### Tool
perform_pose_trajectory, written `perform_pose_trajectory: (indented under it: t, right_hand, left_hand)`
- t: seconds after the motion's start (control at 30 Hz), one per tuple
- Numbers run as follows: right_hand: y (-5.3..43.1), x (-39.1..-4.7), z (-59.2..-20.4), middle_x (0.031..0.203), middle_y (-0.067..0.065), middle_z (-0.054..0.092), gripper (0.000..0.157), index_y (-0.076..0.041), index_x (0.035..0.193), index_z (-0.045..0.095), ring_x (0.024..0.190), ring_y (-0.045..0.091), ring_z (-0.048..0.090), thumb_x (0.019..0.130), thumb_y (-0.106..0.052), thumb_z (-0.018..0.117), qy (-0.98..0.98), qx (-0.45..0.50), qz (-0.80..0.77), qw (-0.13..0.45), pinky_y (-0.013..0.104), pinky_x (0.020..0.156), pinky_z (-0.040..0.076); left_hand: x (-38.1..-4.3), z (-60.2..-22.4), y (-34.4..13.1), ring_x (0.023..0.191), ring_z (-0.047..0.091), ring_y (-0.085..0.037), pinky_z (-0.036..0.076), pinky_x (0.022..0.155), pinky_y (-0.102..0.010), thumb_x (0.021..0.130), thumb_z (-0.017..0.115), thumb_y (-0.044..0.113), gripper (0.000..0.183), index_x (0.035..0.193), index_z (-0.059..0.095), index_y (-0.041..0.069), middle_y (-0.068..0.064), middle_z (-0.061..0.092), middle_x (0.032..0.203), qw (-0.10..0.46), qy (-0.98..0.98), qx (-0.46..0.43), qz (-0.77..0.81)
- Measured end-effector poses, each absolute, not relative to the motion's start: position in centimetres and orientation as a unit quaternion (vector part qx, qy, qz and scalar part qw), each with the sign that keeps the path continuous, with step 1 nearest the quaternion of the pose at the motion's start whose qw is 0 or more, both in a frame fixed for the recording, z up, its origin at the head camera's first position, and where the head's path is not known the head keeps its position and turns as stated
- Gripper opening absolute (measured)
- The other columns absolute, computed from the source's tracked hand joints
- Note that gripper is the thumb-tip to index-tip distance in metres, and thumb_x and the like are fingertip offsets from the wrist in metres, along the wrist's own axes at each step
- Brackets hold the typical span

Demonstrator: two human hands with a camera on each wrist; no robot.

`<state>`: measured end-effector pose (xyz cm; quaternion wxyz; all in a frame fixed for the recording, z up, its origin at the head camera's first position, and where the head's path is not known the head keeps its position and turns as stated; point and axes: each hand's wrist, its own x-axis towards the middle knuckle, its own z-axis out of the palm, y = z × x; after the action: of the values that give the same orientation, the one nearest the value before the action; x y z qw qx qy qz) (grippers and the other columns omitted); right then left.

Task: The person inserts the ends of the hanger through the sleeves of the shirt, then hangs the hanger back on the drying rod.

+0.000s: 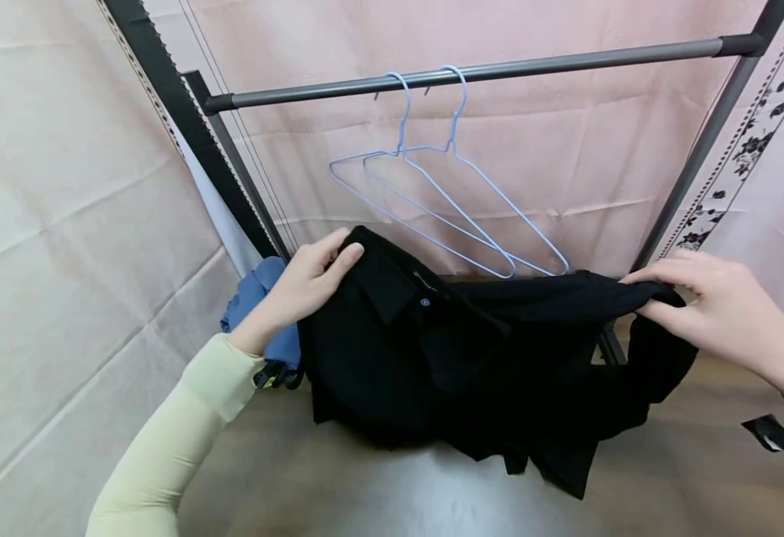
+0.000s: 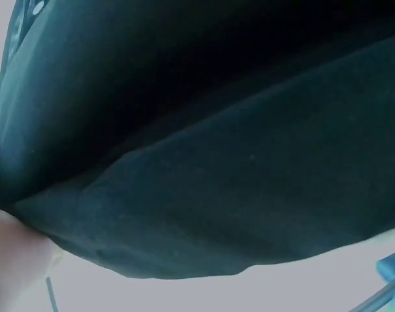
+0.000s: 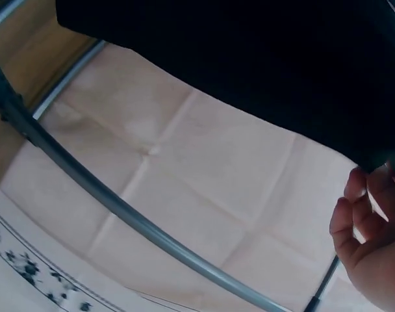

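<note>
A black collared shirt [image 1: 392,373] hangs stretched between my two hands, in front of the rack. Its collar and a small button show near the middle. My left hand [image 1: 314,276] pinches the shirt's upper left edge between thumb and fingers. At the far right end, my right hand [image 1: 720,306] grips the black cloth, the thumb below the fold. Dark fabric [image 2: 236,169] fills most of the left wrist view, with part of the left hand [image 2: 19,260] at its edge. In the right wrist view, fingertips of the right hand [image 3: 373,227] hold the shirt's edge [image 3: 249,78].
Two light blue hangers [image 1: 425,168] hang on the grey rod [image 1: 566,63] of a clothes rack, just behind the shirt. A bundle of blue cloth [image 1: 253,287] is at the rack's left side. Pink curtain [image 1: 633,149] stands behind, brown floor [image 1: 700,462] below.
</note>
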<state>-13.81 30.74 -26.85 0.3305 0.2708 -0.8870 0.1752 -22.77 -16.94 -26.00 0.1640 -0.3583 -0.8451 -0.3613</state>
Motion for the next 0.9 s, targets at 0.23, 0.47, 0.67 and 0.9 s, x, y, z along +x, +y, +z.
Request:
perform_pose_trajectory:
  t: [0.23,0.47,0.67,0.9]
  right_hand:
    - [31.2,-14.9,-29.4,0.073,-0.015,0.063,0.027,-0.02,0.092,0.077,0.051,-0.005,0.037,0.073,-0.002,0.082,-0.897,0.272,0.181,0.298,0.017,0.051,0.03]
    - [32.1,-17.0,-33.6,0.065,-0.013,0.058,0.019,-0.017,0.101,0.078,0.051,0.0,0.036,0.083,-0.012,0.08,-0.932,0.231,0.171,0.222,0.022,0.053,0.033]
    - [31.4,-18.0,-38.6,0.093,-0.001,0.074,0.022,-0.013,0.11,0.077,0.069,0.006,0.057,0.096,-0.029,0.071,-0.953,0.198,0.217,0.074,0.034,0.069,0.05]
    - [30.7,-17.9,-42.9,0.11,0.0,0.073,0.029,-0.013,0.123,0.071,0.091,0.008,0.065,0.102,-0.031,0.062,-0.943,0.198,0.268,-0.01,0.033,0.081,0.053]
  left_hand:
    - [-23.6,-29.6,-16.4,0.057,0.035,-0.018,0.032,0.06,-0.031,0.109,0.046,0.034,0.025,0.09,0.046,0.017,-0.002,0.033,0.069,0.13,-0.834,-0.36,-0.397]
    - [-24.8,-34.4,-15.4,0.09,0.061,-0.018,0.048,0.081,-0.038,0.108,0.045,0.04,0.029,0.118,0.061,0.018,-0.004,0.062,0.098,0.066,-0.849,-0.324,-0.413]
    - [-24.5,-40.3,-15.0,0.144,0.038,-0.025,0.032,0.116,-0.044,0.106,0.043,0.051,0.063,0.154,0.042,0.009,-0.013,0.038,0.158,-0.068,-0.874,-0.269,-0.399]
    - [-24.0,-44.9,-14.8,0.148,0.029,-0.027,0.026,0.118,-0.044,0.106,0.039,0.054,0.075,0.158,0.025,0.002,-0.017,0.026,0.162,-0.142,-0.894,-0.258,-0.338]
